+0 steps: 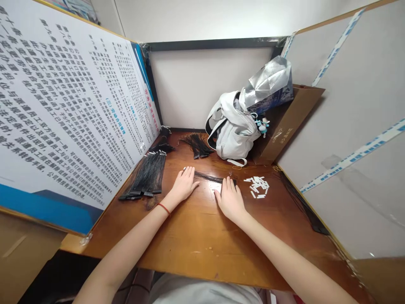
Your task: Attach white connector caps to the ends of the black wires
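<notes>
Print covers the panel [79, 105] at the far left, and beside it on the wooden table [196, 240] lie stacked wires [147, 173], white tips away from the table's near edge and dark ends toward it. Next comes the left hand [183, 183], a red band [164, 209] round its wrist. Its fingers lie straight and close together, thumb apart, over the left end of a wire bundle [209, 177]. That bundle is on the table, spanning the gap to the right hand [231, 199]; its long axis runs left to right, the right end slightly closer to the near edge. Each hand covers one end, so neither is clearly nearer. The bundle looks thin and black, its strands nearly parallel, with a dark piece showing by the right fingertips. Beyond it, a looser second bundle [198, 145] lies near a pale backpack [236, 131]. The right fingers are extended and slightly spread, thumb set apart; whether either hand pinches the strands underneath cannot be told. Farther right, white pieces [257, 186] lie in a scattered cluster, and behind them stands a cardboard box [286, 126].
</notes>
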`<state>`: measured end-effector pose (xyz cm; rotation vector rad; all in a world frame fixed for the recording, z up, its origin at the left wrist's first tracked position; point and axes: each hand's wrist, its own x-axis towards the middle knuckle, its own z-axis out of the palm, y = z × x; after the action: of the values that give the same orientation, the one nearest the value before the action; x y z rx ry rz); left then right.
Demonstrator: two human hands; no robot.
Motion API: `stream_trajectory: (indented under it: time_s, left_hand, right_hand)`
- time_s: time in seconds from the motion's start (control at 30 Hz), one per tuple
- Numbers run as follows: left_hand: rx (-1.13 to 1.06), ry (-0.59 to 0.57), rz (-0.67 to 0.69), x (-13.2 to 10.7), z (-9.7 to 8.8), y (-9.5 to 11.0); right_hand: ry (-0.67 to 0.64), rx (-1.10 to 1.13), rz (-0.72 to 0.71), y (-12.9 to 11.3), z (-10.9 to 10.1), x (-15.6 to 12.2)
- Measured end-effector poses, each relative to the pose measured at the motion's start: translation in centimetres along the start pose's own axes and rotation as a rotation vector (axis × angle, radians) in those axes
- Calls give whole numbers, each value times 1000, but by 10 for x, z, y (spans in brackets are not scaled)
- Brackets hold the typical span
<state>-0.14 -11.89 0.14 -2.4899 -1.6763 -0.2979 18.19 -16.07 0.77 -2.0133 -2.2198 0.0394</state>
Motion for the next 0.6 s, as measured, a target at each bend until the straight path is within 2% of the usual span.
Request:
stream_trajectory:
  time_s: [0.13, 0.33, 0.47, 0.6]
  left_hand:
    - [43, -62, -95, 4, 2, -3]
    - [58, -131, -230, 9, 1, -12]
    - [51, -173, -235, 13, -3, -12]
    - [0, -156, -222, 15, 0, -5]
  right_hand:
    - [-100, 34, -1, 7, -5, 13]
    - [-143, 60, -167, 18, -6, 37]
    - [-155, 63, -198, 21, -7, 41]
    - [-150, 15, -175, 13, -5, 43]
